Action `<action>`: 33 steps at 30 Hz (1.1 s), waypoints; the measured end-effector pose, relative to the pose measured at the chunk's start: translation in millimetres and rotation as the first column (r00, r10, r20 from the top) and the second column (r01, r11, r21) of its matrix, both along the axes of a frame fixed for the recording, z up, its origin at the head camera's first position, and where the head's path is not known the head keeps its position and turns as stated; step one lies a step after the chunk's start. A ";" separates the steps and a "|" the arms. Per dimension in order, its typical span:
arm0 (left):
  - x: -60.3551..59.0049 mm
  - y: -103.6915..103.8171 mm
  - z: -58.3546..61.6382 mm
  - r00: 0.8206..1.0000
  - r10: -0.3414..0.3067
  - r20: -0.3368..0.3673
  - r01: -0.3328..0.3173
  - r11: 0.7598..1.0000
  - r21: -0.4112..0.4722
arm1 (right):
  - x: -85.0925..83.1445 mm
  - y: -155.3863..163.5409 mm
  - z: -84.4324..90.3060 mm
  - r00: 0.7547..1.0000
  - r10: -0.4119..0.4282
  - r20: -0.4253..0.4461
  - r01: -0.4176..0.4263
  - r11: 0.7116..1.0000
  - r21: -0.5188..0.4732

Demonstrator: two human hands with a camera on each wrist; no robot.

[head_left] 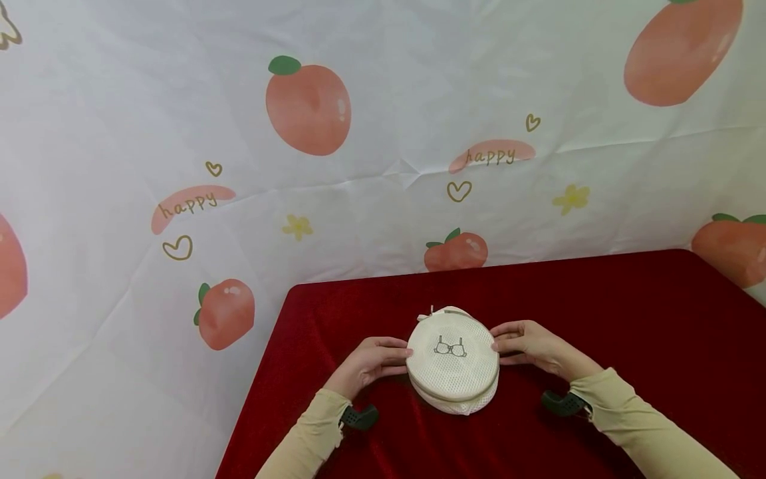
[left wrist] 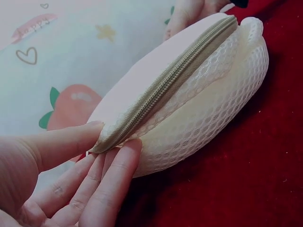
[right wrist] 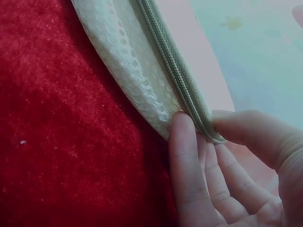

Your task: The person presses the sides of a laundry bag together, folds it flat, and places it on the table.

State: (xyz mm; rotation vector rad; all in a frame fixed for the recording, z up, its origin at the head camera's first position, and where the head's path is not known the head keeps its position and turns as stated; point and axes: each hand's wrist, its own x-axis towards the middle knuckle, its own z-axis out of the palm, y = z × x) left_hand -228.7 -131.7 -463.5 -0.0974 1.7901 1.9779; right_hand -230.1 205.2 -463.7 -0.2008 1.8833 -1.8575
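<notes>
A round white mesh laundry bag (head_left: 453, 372) for bras lies on the red cloth, a small bra drawing on its top. My left hand (head_left: 378, 359) pinches its left edge, thumb above and fingers below the rim. On the opposite side my right hand (head_left: 529, 344) pinches the right edge in the same way. Around the side runs a beige zipper (left wrist: 165, 85), closed along the stretch seen in the left wrist view. Below it the mesh wall (right wrist: 128, 61) sags and folds.
Red velvet cloth (head_left: 628, 313) covers the table. Behind it hangs a white backdrop (head_left: 383, 86) printed with peaches, hearts and flowers. Each wrist wears a dark strapped device (head_left: 361, 417) beneath a pale yellow sleeve (head_left: 634, 412).
</notes>
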 end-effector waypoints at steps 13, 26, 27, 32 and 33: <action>1.1 -0.1 3.5 1.000 0.023 -0.006 -0.023 1.000 -0.017 | -0.5 -0.3 4.9 1.000 0.020 -0.003 -0.020 1.000 -0.004; 2.0 -1.2 15.4 0.999 0.003 -0.036 -0.003 1.000 -0.023 | -1.9 5.4 12.4 0.998 0.060 -0.027 -0.060 0.998 0.012; 1.4 -2.3 16.8 0.999 -0.001 -0.040 0.000 1.000 -0.028 | -2.1 6.6 14.0 0.997 0.067 -0.036 -0.066 0.998 0.022; -5.4 -14.2 28.5 0.998 -0.014 -0.066 0.008 0.996 -0.089 | -4.7 15.8 27.6 0.992 0.084 -0.092 -0.073 0.991 0.111; -7.6 -17.6 31.9 0.996 -0.016 -0.082 0.007 0.994 -0.110 | -5.5 18.2 31.5 0.991 0.083 -0.107 -0.068 0.988 0.135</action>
